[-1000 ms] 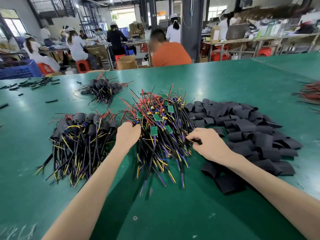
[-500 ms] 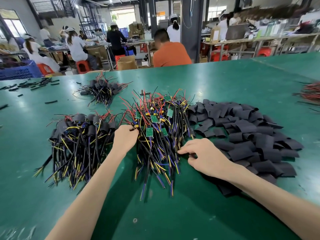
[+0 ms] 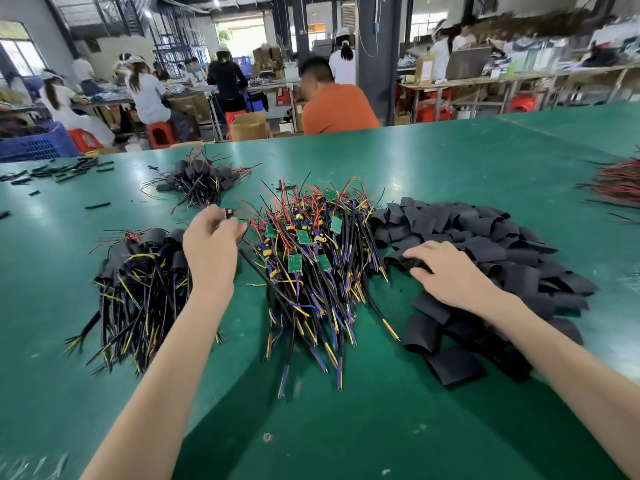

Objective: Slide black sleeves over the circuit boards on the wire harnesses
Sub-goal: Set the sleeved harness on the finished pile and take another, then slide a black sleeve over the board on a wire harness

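Harness [image 3: 229,214]: lifted clear of the bare-board pile [image 3: 308,251], mid-frame; a second ago it lay in the heap.
Left hand [image 3: 211,244]: raised, centre-left, pinching the harness at its board end, wire trailing down.
Right hand [image 3: 450,271]: moved off the wires onto the black sleeves [image 3: 502,244], right of frame; fingers bent over one, grip unclear.
Sleeved pile [image 3: 145,271]: lower left on the table [image 3: 346,427].
Reading: harness picked; sleeve pick likely under way, sliding not yet begun.

Green table [image 3: 450,161], cluttered workbenches [image 3: 519,77], red stools [image 3: 160,133], dark pillar [image 3: 375,46], bright doorway [image 3: 242,32].
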